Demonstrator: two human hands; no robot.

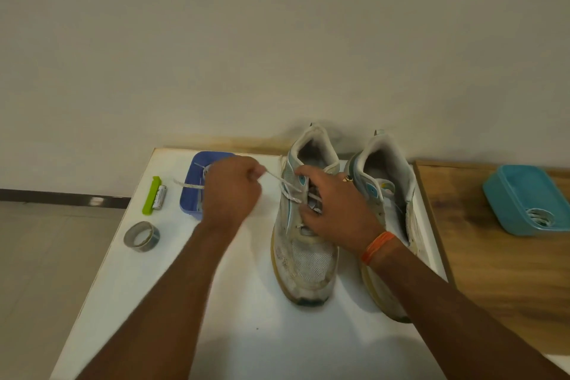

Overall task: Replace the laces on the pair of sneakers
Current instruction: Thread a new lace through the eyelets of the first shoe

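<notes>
At the middle of the frame, on the white table [246, 302], stand two worn white sneakers side by side, toes toward the camera. The left hand [232, 191] is curled into a loose fist and pinches a white lace [279, 179], which runs taut from the fist to the eyelets of the left sneaker [303, 259]. The right hand [334, 211] rests over that shoe's tongue, fingers bent down among the eyelets, steadying the upper; whether they pinch a strand cannot be told. The right sneaker [387, 194] sits just beside it, partly behind the right forearm, and its lacing is too hidden to judge.

Left of the shoes, a blue tray [189, 194] holds more laces, one end hanging over its rim. Further left lie a green clip [151, 196] with a battery [161, 197] touching it, and a roll of tape [142, 236] nearer the camera. At the right of the frame, on a wooden surface [493, 271], a teal tray [524, 197] holds another coil of lace.

The step looks like drawing a lace through an upper eyelet, though whether it is going in or coming out is unclear. To do it well, the pull should follow the line of the eyelet, sideways and slightly up, in short steady draws. The right hand should press the shoe down so it does not slide or tip toward the blue tray. Keeping the lace flat avoids twists.
</notes>
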